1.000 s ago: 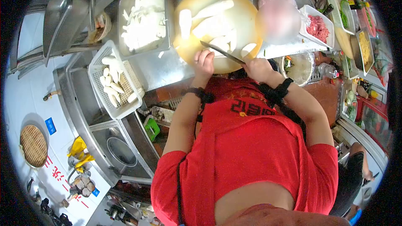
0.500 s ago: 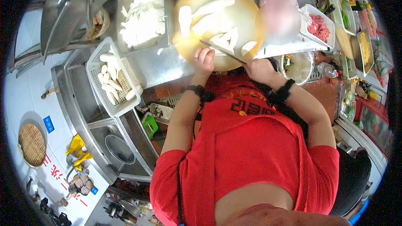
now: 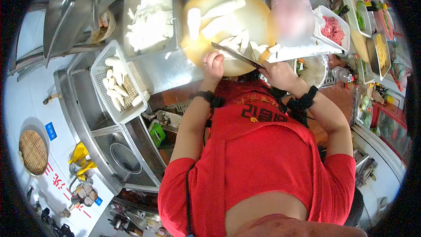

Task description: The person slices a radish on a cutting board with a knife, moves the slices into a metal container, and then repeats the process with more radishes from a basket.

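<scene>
My right hand (image 3: 277,75) grips a kitchen knife (image 3: 239,55) by the handle. Its blade slants up and left over the near part of a round yellowish cutting board (image 3: 193,55). My left hand (image 3: 213,65) is curled at the board's near edge, beside the blade's tip; whatever its fingers pinch is hidden. Beyond the blade lie cut pieces of a white vegetable (image 3: 241,39), with more pieces (image 3: 258,50) to the right. Whole peeled white stalks (image 3: 226,8) rest farther back, strongly overlit.
Left of the board stands a metal tray (image 3: 174,30) of white slices. A white plastic basket (image 3: 97,79) holds peeled stalks beside the sink (image 3: 90,105). To the right are a blurred pinkish bag (image 3: 291,15), a dish of chopped meat (image 3: 333,31) and a tray of yellow shreds (image 3: 380,50).
My right hand and knife have shifted slightly, the blade showing more broadly. White pieces at the board's right are more spread out. A dark-clothed figure at lower right has mostly left view.
</scene>
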The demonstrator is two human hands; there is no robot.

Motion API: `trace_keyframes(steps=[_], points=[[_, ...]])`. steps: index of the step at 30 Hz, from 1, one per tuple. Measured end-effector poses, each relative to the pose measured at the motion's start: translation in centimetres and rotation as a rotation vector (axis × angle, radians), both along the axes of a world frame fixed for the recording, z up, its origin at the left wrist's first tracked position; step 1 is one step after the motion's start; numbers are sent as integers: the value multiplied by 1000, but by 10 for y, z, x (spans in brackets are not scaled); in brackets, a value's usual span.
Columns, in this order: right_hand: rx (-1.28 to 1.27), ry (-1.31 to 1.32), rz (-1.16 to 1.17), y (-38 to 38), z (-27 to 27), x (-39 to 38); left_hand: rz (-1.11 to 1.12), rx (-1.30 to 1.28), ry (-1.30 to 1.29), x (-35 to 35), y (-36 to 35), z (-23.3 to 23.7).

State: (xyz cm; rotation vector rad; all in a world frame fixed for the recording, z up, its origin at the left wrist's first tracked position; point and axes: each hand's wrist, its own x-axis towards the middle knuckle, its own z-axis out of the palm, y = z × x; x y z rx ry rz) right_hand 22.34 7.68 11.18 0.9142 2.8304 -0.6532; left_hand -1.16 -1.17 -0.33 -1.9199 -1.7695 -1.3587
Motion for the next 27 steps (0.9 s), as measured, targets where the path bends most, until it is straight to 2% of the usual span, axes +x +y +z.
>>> trace_keyframes(steps=[4, 8, 11, 16, 20, 27], points=[[7, 22, 11, -2, -11, -3, -3, -4, -6, 1, 1, 3], [-9, -78, -20, -7, -42, -23, 19, 52, 41, 2, 2, 5], [-4, -135, -50, -6, -46, -27, 20, 38, 46, -1, 1, 4], [-18, -84, -43, 6, -30, -13, 11, 10, 13, -1, 0, 3], [-69, -39, -85, 2, 7, -9, 7, 12, 10, -2, 2, 3], [-46, -15, -15, -2, 6, -4, 13, 33, 33, -1, 2, 2]])
